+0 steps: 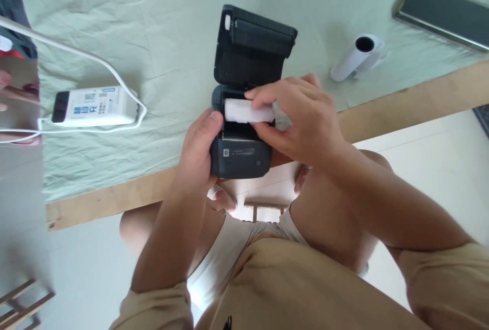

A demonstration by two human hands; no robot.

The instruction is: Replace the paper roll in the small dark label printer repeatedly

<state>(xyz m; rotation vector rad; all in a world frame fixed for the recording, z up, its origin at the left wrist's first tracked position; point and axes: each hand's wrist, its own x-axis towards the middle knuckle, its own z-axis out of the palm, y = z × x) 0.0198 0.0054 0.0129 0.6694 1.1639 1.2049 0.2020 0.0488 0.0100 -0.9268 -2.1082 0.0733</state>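
Note:
A small dark label printer (242, 159) is held over the table's front edge, its lid (252, 47) swung up and back. My left hand (200, 141) grips the printer's left side, thumb on the rim of the bay. In the open bay lies a white paper roll (240, 111), lying sideways. The fingers of my right hand (300, 116) pinch this roll near its right end. A second white roll (349, 60) with a dark core stands tilted or lies on the cloth to the right, a loose flap of paper beside it.
A green cloth (171, 24) covers the table, with a bare wooden edge (114, 195) in front. At left lies a white power bank or charger (99, 106) with a white cable (76, 47). A dark flat case (446, 14) lies back right. Part of another person (19, 93) shows far left.

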